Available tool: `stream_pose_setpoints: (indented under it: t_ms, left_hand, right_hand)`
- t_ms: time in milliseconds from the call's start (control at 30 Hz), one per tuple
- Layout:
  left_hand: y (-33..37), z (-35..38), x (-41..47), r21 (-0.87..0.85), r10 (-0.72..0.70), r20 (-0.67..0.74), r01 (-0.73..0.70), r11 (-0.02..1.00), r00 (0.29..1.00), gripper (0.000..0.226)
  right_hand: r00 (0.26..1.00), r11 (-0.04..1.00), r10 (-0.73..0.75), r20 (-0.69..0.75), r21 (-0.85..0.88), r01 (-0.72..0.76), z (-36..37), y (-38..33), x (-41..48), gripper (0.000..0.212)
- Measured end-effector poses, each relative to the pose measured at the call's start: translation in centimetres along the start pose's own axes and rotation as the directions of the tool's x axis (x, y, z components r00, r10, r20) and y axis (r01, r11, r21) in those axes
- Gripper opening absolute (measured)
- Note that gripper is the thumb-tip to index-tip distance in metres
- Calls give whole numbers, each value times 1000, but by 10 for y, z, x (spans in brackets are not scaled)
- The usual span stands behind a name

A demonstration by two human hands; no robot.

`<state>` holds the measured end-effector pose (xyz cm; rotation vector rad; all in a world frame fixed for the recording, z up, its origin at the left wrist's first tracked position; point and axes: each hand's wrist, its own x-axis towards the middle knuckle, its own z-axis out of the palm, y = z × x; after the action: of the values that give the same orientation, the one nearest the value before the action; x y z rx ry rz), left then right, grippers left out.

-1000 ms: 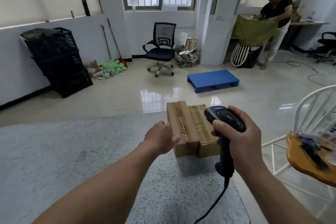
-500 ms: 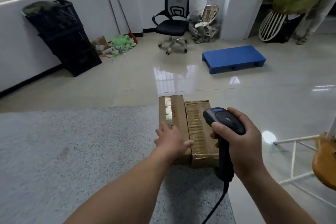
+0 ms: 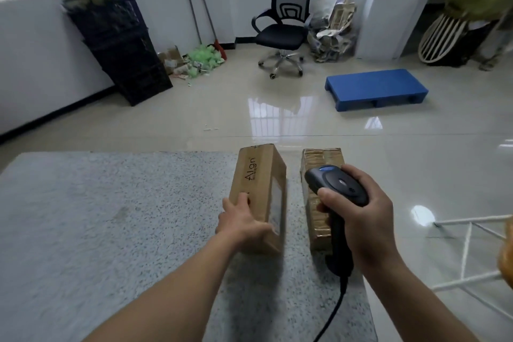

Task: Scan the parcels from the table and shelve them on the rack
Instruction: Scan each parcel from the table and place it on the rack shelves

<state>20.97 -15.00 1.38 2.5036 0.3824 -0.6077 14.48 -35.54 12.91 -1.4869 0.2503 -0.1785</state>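
Observation:
Two cardboard parcels sit at the right end of the speckled grey table (image 3: 111, 216). The left parcel (image 3: 261, 178), printed with dark lettering, is tipped up on its side, a white label showing on its right face. My left hand (image 3: 241, 222) grips its near end, thumb on the left face. The second parcel (image 3: 316, 172), wrapped in brown tape, lies flat a little to the right. My right hand (image 3: 361, 211) holds a black corded barcode scanner (image 3: 336, 189) over that taped parcel, its head pointing away from me.
Beyond the table lie a shiny tiled floor, a blue plastic pallet (image 3: 377, 89), a black office chair (image 3: 283, 25) and stacked black crates (image 3: 122, 44) against the left wall. A white wire frame (image 3: 472, 253) stands at the right, close to the table's corner.
My left hand has pulled the lettered parcel away from the taped one and tipped it onto its side. The view has tilted down. The scanner has stayed roughly in place.

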Motion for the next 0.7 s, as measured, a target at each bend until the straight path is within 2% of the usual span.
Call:
stream_pose_setpoints:
  t_ms: [167,400,500,700]
  left_hand:
    - [-101,-40,-23,-91,-31,-4,31,995,999,89]
    - [-254,-101,-82,-61,-82,89,87,994,993,121]
    - [-315,-122,-116,-32,-125,118,129,991,985,126]
    - [-394,-139,-154,-124,-192,111,205,971,975,128]
  right_hand:
    - [999,999,-16,46,-36,18,50,-1,-41,57]
    - [987,995,-1,160,-98,17,148,15,-138,69]
    - [977,994,11,211,-111,13,192,26,-181,68]
    - [959,991,12,281,-133,27,248,34,-236,74]
